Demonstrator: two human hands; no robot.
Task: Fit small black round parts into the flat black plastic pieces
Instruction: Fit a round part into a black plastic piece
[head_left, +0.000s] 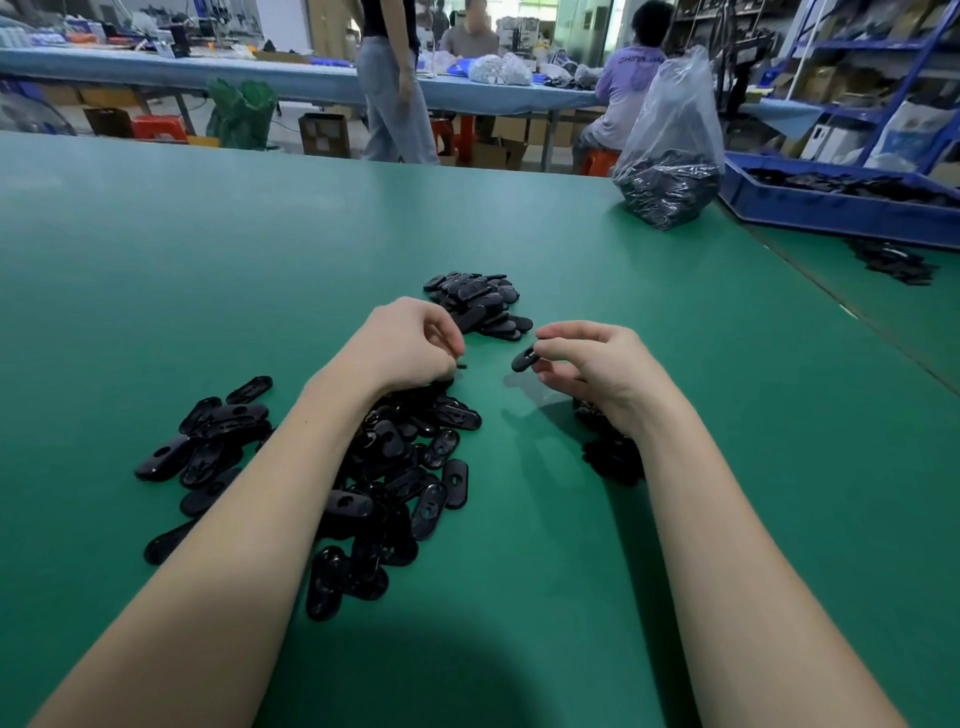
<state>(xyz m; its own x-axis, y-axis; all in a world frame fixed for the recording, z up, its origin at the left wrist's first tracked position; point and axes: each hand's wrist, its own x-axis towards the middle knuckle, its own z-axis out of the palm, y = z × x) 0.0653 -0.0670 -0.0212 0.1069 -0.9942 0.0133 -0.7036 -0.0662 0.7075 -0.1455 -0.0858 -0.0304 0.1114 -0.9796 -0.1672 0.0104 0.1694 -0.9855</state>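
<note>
Near pile: flat pieces (395, 467) under left wrist.
Right hand (587, 364): pinches one flat piece (524, 359), long axis toward 9 o'clock.
Left hand (410, 343): fingers curled, tiny part at its tips, unclear; nearer, at 9 o'clock.

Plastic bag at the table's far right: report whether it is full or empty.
Partly full: the plastic bag stands with black parts filling its bottom; the top is slack and clear.

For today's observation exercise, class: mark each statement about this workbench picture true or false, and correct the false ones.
1. The right hand pinches a flat black piece. True.
2. The table is red. False: it is green.
3. The clear bag stands at the far right of the table. True.
4. The left hand lies flat and open. False: its fingers are curled above the nearest pile.
5. The blue bin sits at the left. False: it is at the right.
</note>
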